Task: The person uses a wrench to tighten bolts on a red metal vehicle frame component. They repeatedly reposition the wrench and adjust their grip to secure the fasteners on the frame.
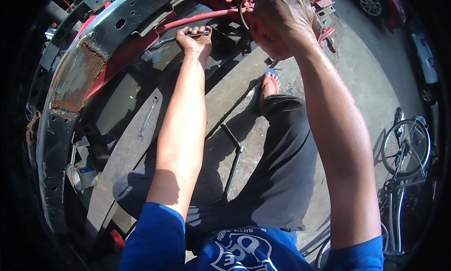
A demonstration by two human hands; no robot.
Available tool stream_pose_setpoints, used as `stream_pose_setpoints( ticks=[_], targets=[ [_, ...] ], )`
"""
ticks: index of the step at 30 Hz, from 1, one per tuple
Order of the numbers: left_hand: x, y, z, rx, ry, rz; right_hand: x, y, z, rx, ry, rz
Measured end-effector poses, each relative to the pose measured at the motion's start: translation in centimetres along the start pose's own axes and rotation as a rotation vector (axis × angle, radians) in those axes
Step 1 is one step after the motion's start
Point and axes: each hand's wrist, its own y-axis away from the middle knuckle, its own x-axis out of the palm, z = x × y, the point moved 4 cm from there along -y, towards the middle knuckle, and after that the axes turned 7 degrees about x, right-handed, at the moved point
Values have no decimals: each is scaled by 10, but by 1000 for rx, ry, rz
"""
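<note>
My left hand [196, 40] is closed around a slim metal tool [164, 42], its kind unclear. One end shows past my thumb and the rest slants down to the left, beneath a red rod [199, 19]. At the top, my right hand [284, 10] rests over a red-painted metal part [267, 38] of the vehicle. Its back faces me and its fingers are hidden, so I cannot see whether it grips anything. A thin black hose [241, 12] loops just left of that hand.
A dark vehicle frame rail [52, 153] with a rusty patch curves along the left. A combination wrench [148, 118] lies on a grey plank. Between my legs is a black cranked bar [240, 149]. A tin can [85, 178] stands lower left; a bicycle [405, 149] and parked cars are right.
</note>
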Motion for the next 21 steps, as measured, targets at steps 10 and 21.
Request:
stream_pose_setpoints(
  ticks=[10, 21],
  targets=[
    [-4, 81, -38, -133, -308, -33, -13, 8, 3, -92, 51, -105],
    [-14, 93, -59, -201, -410, 192, -2, 7, -4, -57, 44, 14]
  ],
)
